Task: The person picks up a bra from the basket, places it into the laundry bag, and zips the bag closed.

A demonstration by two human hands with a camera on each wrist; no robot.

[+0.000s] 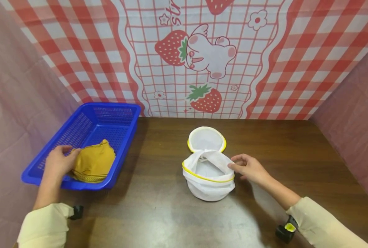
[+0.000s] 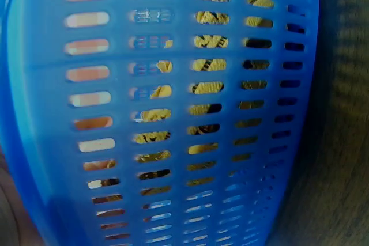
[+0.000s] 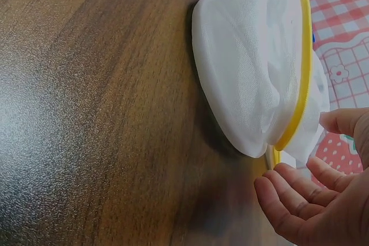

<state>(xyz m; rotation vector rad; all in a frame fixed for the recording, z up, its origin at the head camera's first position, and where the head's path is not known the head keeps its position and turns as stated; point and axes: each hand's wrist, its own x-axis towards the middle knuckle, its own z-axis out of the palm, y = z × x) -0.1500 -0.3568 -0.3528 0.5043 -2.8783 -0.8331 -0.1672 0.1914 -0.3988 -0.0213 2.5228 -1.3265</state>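
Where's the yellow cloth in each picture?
Head: the yellow cloth lies inside the blue basket, lower left.
Left wrist: seen through the basket's holes, mostly upper middle.
Right wrist: not visible.
Shared landmark: the blue basket, in all three; right wrist shows only a bit, at the top.

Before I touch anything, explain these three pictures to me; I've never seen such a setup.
There's no robot here, just a person's two bare hands. The wide picture comes from a camera on the head, looking forward and down. The other two come from cameras on the wrists: the left one sees mostly the slotted side of the blue basket, the right one the white mesh bag.

Both stand on the brown table. The bag's round lid is open. The right hand is at its rim, fingers apart. The left hand touches the yellow cloth inside the basket; whether it grips it isn't clear.
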